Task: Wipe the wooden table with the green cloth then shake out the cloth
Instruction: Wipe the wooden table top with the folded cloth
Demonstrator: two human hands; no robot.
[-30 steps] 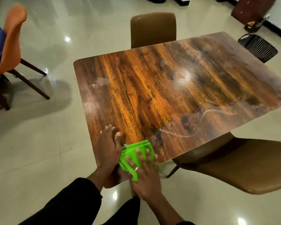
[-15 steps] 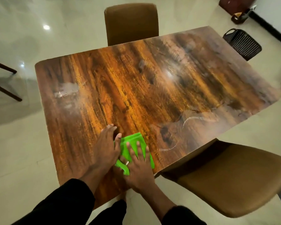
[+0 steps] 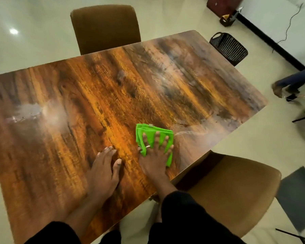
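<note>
The folded green cloth (image 3: 155,128) lies flat on the wooden table (image 3: 95,95), toward its near right edge. My right hand (image 3: 154,159) presses down on the cloth with fingers spread, covering its near half. My left hand (image 3: 103,171) rests flat on the bare wood a hand's width to the left, apart from the cloth and holding nothing. A pale smudge (image 3: 28,110) marks the table's left part. A whitish streak (image 3: 188,132) runs just right of the cloth.
A brown chair (image 3: 106,27) stands at the far side and another brown chair (image 3: 232,189) at the near right corner. A black basket (image 3: 229,48) sits on the floor past the far right corner. Someone's foot (image 3: 287,87) is at the right.
My right hand has pushed the cloth forward and to the right, away from the near edge. My left hand, which touched the cloth before, now lies apart from it.
</note>
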